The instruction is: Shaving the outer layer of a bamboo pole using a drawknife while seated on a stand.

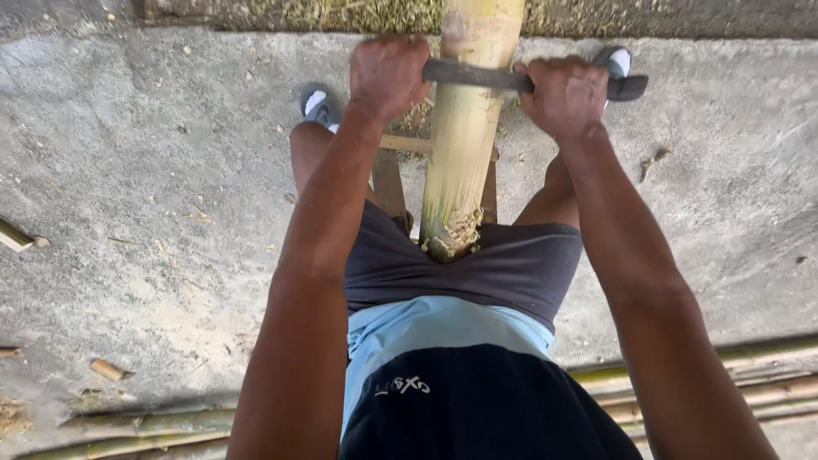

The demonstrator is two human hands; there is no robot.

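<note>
A thick pale-yellow bamboo pole runs from between my legs up and away across the concrete. Its frayed near end rests against my dark shorts. A long dark blade lies crosswise on the pole. My left hand grips the blade's left end. My right hand grips its right part, with the blade's tip sticking out past the fist. Both arms are stretched forward.
A low wooden stool sits under me. My feet in grey-and-white sandals rest on the concrete floor. Several bamboo poles lie along the near edge. Small bamboo offcuts and shavings are scattered at left.
</note>
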